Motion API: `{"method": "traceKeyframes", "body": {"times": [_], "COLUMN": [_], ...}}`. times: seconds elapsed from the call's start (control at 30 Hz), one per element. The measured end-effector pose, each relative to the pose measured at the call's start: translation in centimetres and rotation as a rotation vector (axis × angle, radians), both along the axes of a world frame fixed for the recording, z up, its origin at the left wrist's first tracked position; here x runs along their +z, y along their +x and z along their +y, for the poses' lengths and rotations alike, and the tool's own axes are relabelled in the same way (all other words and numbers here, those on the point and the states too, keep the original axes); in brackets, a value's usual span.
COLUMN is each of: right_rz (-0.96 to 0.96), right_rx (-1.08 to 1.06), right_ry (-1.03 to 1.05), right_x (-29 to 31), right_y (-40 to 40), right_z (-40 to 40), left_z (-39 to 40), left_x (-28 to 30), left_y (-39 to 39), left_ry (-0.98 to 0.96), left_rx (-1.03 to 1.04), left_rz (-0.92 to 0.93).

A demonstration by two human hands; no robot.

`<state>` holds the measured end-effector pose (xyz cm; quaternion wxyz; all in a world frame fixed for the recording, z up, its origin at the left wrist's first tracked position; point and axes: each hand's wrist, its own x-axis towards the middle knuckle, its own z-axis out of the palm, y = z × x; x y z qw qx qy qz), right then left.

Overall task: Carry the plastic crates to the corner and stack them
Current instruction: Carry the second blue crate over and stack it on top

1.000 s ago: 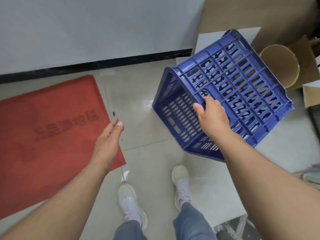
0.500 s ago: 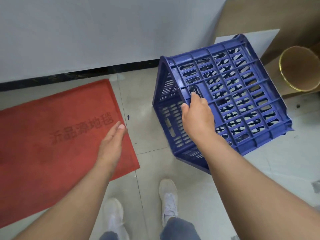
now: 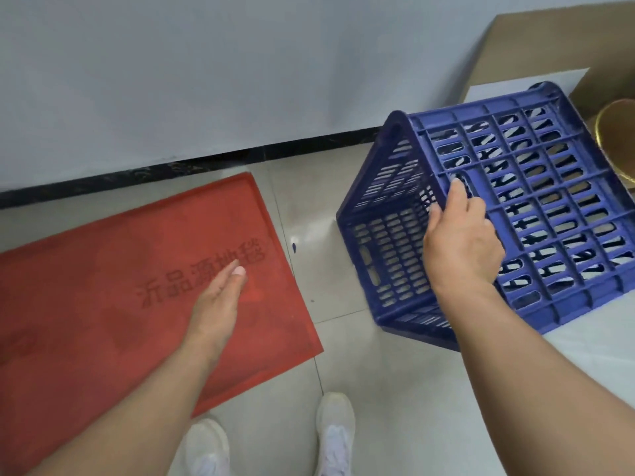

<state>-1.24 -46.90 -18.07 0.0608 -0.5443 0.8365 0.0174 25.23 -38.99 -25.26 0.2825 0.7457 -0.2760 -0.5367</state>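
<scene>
A blue slotted plastic crate [image 3: 556, 187] hangs tilted above the floor at the right, its open side turned down and to the left. My right hand [image 3: 460, 242] grips its edge, fingers hooked through the slots. Over the red mat hovers my left hand [image 3: 220, 297], fingers straight and holding nothing, well apart from the crate. No other crate is in view.
A red floor mat [image 3: 103, 304] with lettering lies at the left against the wall's black baseboard [image 3: 206, 163]. Cardboard [image 3: 549, 46], a white sheet and a gold-rimmed cardboard tube [image 3: 618, 139] stand at the right behind the crate. My white shoes [image 3: 335, 438] are on the tiled floor.
The view has swung left and closer to the wall, so crate and tube have slid to the right of the frame. The crate has rotated in my right hand. My left hand now hovers over the mat.
</scene>
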Motion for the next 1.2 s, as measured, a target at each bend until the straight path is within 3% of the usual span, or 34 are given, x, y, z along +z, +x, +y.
{"method": "traceKeyframes", "body": {"times": [0.33,0.6,0.67,0.73,0.8,0.9,1.0,1.2], "right_rz": [-0.01,-0.089,-0.171,-0.38,-0.625,-0.821,-0.925,-0.893], "right_rx": [0.043,0.049,0.057,0.054,-0.024,-0.124,-0.134,-0.142], "right_ry": [-0.004,-0.1,-0.153,-0.185,-0.208,-0.196,-0.153,0.013], "right_x": [1.1,6.7,8.1,8.6,8.3,6.5,4.3,-0.1], "right_y": [2.4,3.5,3.7,3.6,3.5,4.7,7.7,15.0], "right_z": [-1.2,-1.8,-1.8,-2.0,-2.2,-2.1,-1.7,-1.1], "left_z": [0.0,-0.9,-0.9,-0.8,-0.5,0.5,1.8,4.7], "left_x": [-1.9,-0.8,-0.6,-1.0,-1.4,-1.7,-1.7,-1.3], "left_y": [-0.3,3.6,5.0,7.2,10.0,14.6,19.3,26.3], "left_ry": [0.005,0.001,0.02,0.072,0.152,0.223,0.196,0.048], "left_rx": [-0.001,0.066,0.044,0.075,0.176,0.404,0.509,0.631], "left_rz": [0.072,0.023,-0.06,-0.132,-0.184,-0.141,-0.076,-0.228]}}
